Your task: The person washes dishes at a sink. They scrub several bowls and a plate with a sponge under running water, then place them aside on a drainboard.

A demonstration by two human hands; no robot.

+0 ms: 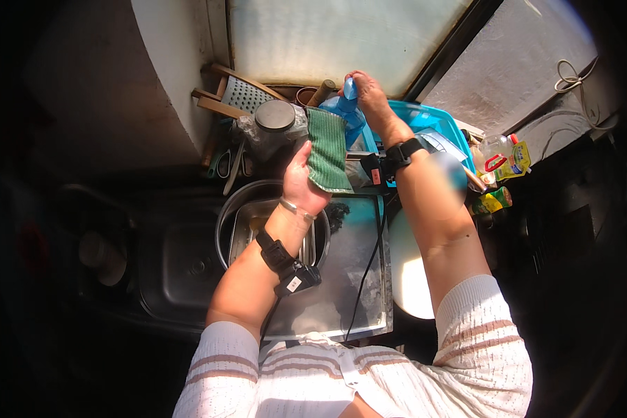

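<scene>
My left hand (304, 180) holds a green ribbed scrubbing cloth (328, 151) upright, its thumb along the cloth's left edge. My right hand (368, 96) grips the top of a blue bottle (351, 121) that stands behind the cloth. The bottle's lower part is partly hidden by the cloth. Below my left hand a round metal basin (221, 230) sits at the sink, with a rectangular metal tray (236, 237) inside it. My left forearm covers part of both.
A jar with a grey lid (275, 115), a grater (245, 95) and scissors (223, 164) stand at the back left. A turquoise basket (444, 117), a clear bottle (496, 143) and a yellow pouch (520, 159) are at the right. The sink bowl (175, 266) lies left; a black cable (368, 269) crosses the drainboard (339, 292).
</scene>
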